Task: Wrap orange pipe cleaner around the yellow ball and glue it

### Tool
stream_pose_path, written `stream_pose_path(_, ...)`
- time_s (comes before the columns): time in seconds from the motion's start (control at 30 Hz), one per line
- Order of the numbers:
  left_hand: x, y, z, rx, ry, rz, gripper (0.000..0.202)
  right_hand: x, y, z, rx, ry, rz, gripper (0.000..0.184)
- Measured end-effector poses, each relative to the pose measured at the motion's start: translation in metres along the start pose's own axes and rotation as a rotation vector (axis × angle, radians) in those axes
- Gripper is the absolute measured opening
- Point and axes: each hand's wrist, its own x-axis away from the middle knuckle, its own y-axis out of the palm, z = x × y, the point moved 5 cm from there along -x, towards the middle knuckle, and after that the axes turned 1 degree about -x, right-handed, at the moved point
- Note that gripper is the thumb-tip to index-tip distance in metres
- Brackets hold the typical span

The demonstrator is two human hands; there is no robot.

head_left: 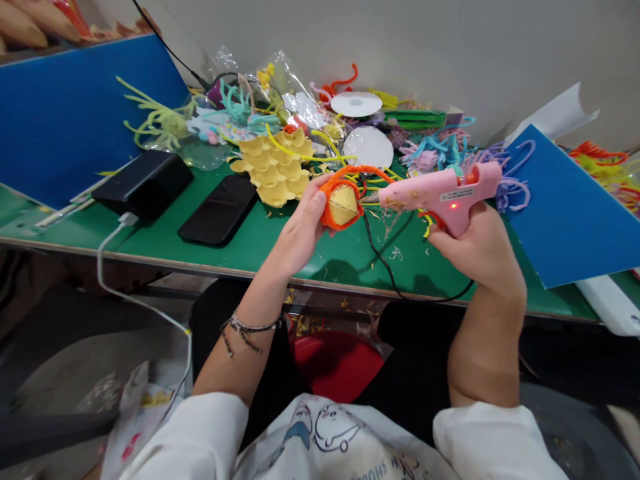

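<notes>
My left hand (305,220) is closed round a small yellow cardboard cup (343,204) wrapped in orange pipe cleaner (327,217). A loose length of that pipe cleaner arches rightward over the top. In my right hand (475,243) is a pink glue gun (440,190) with a red light lit on its side. Its nozzle points left and lies close to the wrapped cup's right side; whether they touch I cannot tell. Behind my left hand lies a piece of yellow egg carton (275,167).
A black phone (219,210) and a black box-shaped device (143,184) with a white cable lie at left on the green table (280,250). Blue boards (90,113) stand at both sides. Coloured pipe cleaners, plastic bags and white discs (369,147) crowd the back. A black cord (383,257) hangs near the edge.
</notes>
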Motion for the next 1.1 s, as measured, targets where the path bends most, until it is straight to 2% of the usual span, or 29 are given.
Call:
stream_pose_path(0.33,0.000,0.001,0.003,0.012,0.003,0.002,0.060,0.000,0.000,-0.001,-0.021,-0.017,-0.025,0.017)
stream_pose_path(0.57,-0.001,-0.003,-0.001,0.009,0.032,0.117,0.057,0.002,0.000,0.001,-0.080,-0.013,-0.089,0.016)
stream_pose_path(0.7,-0.005,-0.010,-0.004,0.073,0.018,0.198,0.052,0.002,-0.009,0.025,-0.115,0.087,-0.051,0.029)
stream_pose_path(0.8,-0.010,-0.013,-0.008,0.142,-0.066,0.230,0.042,-0.002,-0.008,0.051,-0.087,0.116,-0.061,0.035)
stream_pose_path(0.93,-0.013,-0.016,-0.014,0.235,-0.212,0.285,0.032,-0.011,0.015,0.086,-0.091,0.107,-0.137,0.036)
stream_pose_path(1.1,-0.013,-0.020,-0.012,0.286,-0.233,0.318,0.030,-0.015,0.049,0.118,-0.084,0.127,-0.250,0.046)
